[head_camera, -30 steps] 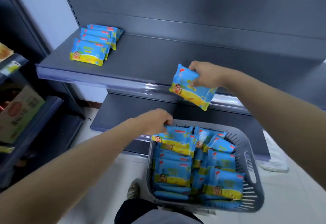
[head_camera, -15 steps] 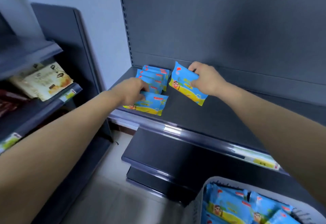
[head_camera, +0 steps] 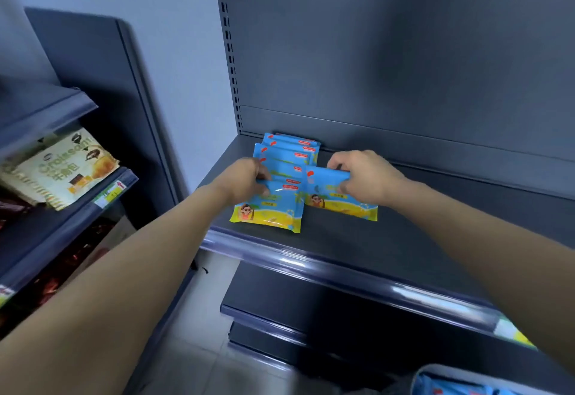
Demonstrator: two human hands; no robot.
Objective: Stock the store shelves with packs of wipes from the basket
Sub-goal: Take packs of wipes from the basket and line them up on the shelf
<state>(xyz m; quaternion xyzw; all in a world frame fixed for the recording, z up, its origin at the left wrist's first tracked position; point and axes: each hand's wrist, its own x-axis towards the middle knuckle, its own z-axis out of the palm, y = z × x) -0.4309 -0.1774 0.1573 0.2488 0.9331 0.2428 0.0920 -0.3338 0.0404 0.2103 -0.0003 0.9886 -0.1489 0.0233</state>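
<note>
The grey shelf [head_camera: 404, 239] is mostly bare; a short row of packs [head_camera: 289, 148] lies back left. The left hand [head_camera: 245, 176] grips the front pack [head_camera: 270, 208] and the right hand [head_camera: 364, 173] the neighbouring pack [head_camera: 339, 198], both set down. The basket [head_camera: 420, 373] holds more, so stocking seems barely begun.

**Light:** dim, cool indoor light is falling, seemingly from overhead; a blue-grey cast is covering the whole view.

**Glare:** white streaks are gleaming along the front rail [head_camera: 289, 262] of the shelf. A small sheen is showing on the film of the front pack [head_camera: 270, 208].

**Shadow:** a broad, soft shadow is darkening the back panel [head_camera: 389, 46]. The lower shelves [head_camera: 311, 310] are sinking into near-black.

**Focus:** the front pack and the right pack [head_camera: 342, 200] are rendering clearest, though their small print is smearing.

**Blur:** motion smear is softening the side shelving [head_camera: 62, 217] and its croissant bags [head_camera: 62, 170]. The basket corner [head_camera: 435, 369] is blurring at the bottom edge.

**Distortion:** the wide-angle lens is bowing the slotted upright [head_camera: 230, 52]. It is also swelling the left forearm [head_camera: 93, 301] and right forearm [head_camera: 497, 254] towards the lower corners.
</note>
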